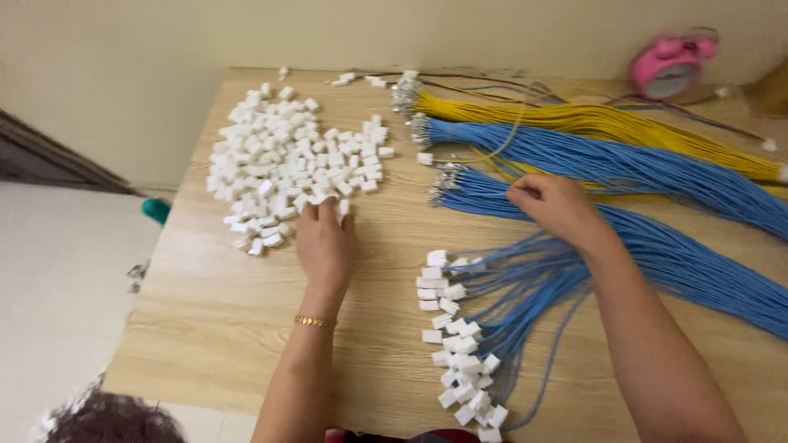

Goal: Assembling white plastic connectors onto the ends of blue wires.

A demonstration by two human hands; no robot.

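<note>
— Hands first: where are they?

— Left hand [326,243] lies palm down on the wooden table [213,312], fingers stretched forward and close together, tips touching the near edge of the heap of white plastic connectors [291,168]. A gold bracelet [315,321] sits on that wrist.

— And the other?

— The right hand [554,205] is curled over the loose blue wires [657,246], fingertips bent under and pinching at them (how many strands it grips I cannot tell).

— What lies around?

— Just beyond it, a second blue wire bundle [591,152], then a yellow wire bundle [591,119], metal tips pointing left. Near the body, blue wires already fitted with white connectors [460,344] fan out. A pink alarm clock [669,66] stands at the far right corner.
</note>
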